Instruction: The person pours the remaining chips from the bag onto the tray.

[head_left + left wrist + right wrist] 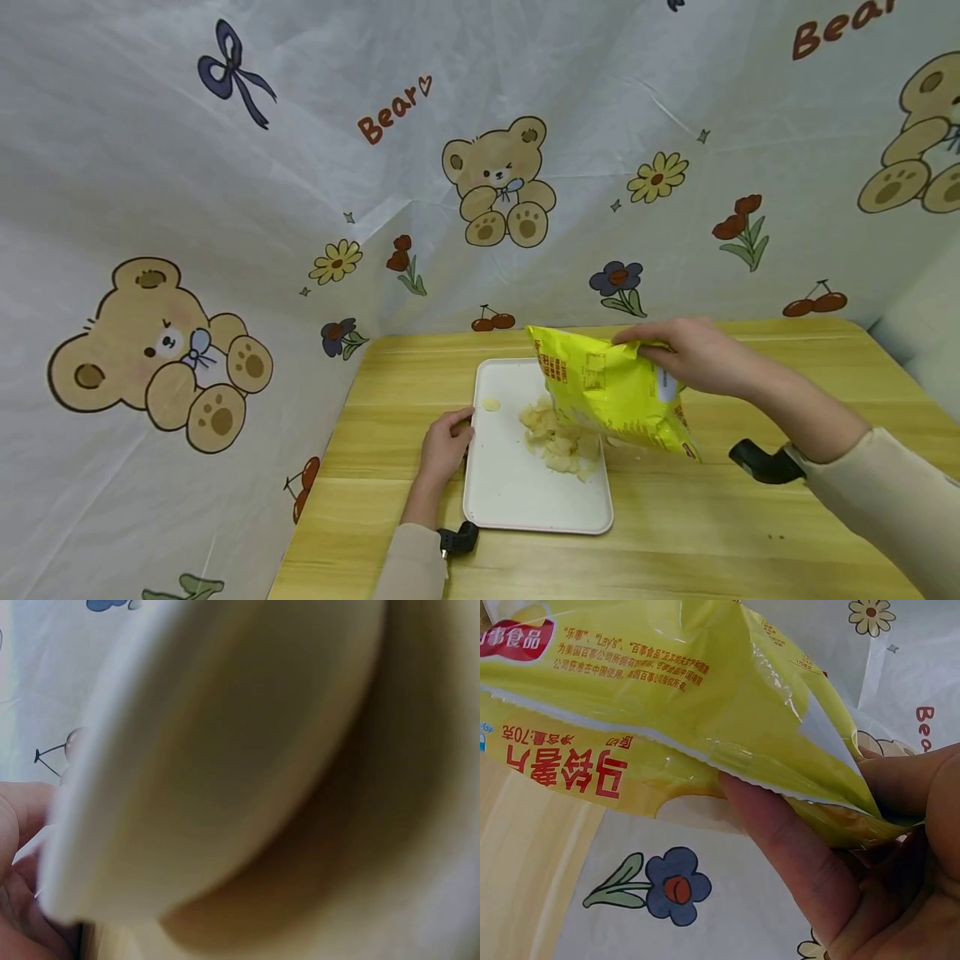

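Observation:
My right hand (693, 354) pinches the edge of a yellow potato chip bag (611, 387), tilted over the right side of a white tray (517, 496). In the right wrist view the bag (667, 712) is gathered between thumb and fingers of the hand (885, 900). A pile of potato chips (558, 442) lies on the tray, partly hidden by the bag. One chip (491, 404) lies apart near the upper left. My left hand (444, 448) grips the tray's left edge. The left wrist view shows the blurred tray rim (150, 772) close up, with fingers (26, 810) behind it.
The tray stands on a light wooden table (675, 533). A white cloth (337, 150) printed with bears and flowers hangs behind and to the left. A few small crumbs lie on the table right of the tray. Black wrist mounts (767, 462) sit on both forearms.

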`<state>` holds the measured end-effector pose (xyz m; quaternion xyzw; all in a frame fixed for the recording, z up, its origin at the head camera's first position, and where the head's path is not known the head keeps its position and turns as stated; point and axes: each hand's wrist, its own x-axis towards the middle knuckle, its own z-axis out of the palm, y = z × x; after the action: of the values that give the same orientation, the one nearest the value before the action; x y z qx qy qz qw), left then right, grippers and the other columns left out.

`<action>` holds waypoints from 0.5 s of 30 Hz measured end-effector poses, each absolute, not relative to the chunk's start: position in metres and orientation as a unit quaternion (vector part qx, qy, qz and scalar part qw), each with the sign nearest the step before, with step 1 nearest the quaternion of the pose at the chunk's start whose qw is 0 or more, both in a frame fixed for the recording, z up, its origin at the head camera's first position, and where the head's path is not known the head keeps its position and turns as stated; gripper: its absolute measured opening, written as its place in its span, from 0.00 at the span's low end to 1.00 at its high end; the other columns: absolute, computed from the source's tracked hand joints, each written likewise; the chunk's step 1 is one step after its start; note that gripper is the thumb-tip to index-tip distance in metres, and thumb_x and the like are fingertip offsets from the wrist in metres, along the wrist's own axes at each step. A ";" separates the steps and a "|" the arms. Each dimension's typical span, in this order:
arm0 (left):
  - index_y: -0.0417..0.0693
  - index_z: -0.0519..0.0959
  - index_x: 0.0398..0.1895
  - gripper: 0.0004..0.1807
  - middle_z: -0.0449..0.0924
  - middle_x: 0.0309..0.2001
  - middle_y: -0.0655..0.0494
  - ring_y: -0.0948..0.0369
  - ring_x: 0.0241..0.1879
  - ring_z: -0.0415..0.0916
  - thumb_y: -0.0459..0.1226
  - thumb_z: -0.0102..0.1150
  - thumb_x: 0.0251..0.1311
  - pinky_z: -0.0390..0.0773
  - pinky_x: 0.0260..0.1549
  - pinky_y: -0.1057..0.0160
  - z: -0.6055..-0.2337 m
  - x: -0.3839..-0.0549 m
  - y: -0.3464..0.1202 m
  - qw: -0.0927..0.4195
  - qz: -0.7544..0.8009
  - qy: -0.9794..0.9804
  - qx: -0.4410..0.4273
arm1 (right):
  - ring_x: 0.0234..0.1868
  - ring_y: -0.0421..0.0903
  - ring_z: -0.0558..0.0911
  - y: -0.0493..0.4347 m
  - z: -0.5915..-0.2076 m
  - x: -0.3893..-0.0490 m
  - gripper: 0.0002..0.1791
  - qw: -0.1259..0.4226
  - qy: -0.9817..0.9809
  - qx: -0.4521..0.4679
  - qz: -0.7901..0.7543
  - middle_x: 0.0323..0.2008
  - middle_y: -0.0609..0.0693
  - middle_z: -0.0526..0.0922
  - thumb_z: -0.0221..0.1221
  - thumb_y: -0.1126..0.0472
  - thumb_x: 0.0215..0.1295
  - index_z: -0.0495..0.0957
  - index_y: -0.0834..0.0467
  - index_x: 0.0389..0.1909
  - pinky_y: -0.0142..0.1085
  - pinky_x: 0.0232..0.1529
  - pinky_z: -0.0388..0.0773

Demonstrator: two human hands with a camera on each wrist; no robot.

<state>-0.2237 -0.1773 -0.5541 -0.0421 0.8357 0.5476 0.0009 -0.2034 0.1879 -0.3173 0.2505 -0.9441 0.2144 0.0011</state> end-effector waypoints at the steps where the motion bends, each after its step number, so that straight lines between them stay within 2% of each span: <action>1: 0.50 0.81 0.61 0.20 0.80 0.51 0.45 0.62 0.23 0.74 0.33 0.60 0.66 0.75 0.19 0.65 -0.554 -0.224 -0.177 0.002 0.549 0.835 -0.043 | 0.34 0.41 0.79 0.187 -0.317 -0.204 0.18 0.003 -0.943 0.253 0.215 0.54 0.59 0.85 0.56 0.67 0.71 0.82 0.55 0.58 0.35 0.33 0.75; 5: 0.51 0.80 0.61 0.20 0.81 0.50 0.45 0.62 0.24 0.74 0.33 0.60 0.66 0.75 0.19 0.65 -0.552 -0.224 -0.177 0.005 0.550 0.833 -0.048 | 0.35 0.42 0.79 0.184 -0.314 -0.206 0.18 0.002 -0.942 0.255 0.217 0.54 0.59 0.85 0.56 0.67 0.71 0.82 0.55 0.58 0.36 0.34 0.75; 10: 0.50 0.80 0.61 0.20 0.80 0.55 0.45 0.62 0.29 0.78 0.32 0.60 0.66 0.78 0.22 0.64 -0.553 -0.223 -0.177 0.006 0.551 0.834 -0.043 | 0.33 0.43 0.77 0.181 -0.312 -0.207 0.18 0.002 -0.943 0.257 0.213 0.54 0.59 0.85 0.56 0.67 0.71 0.83 0.54 0.58 0.34 0.31 0.71; 15: 0.49 0.80 0.62 0.20 0.80 0.57 0.46 0.62 0.32 0.80 0.32 0.59 0.67 0.80 0.24 0.65 -0.554 -0.224 -0.177 0.011 0.554 0.831 -0.045 | 0.27 0.41 0.73 0.178 -0.306 -0.208 0.18 -0.008 -0.941 0.257 0.220 0.55 0.59 0.85 0.55 0.67 0.72 0.82 0.54 0.59 0.33 0.25 0.69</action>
<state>-0.2235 -0.1771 -0.5543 -0.0449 0.8315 0.5536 0.0107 -0.2077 0.1778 -0.3061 0.2570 -0.9411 0.2196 -0.0079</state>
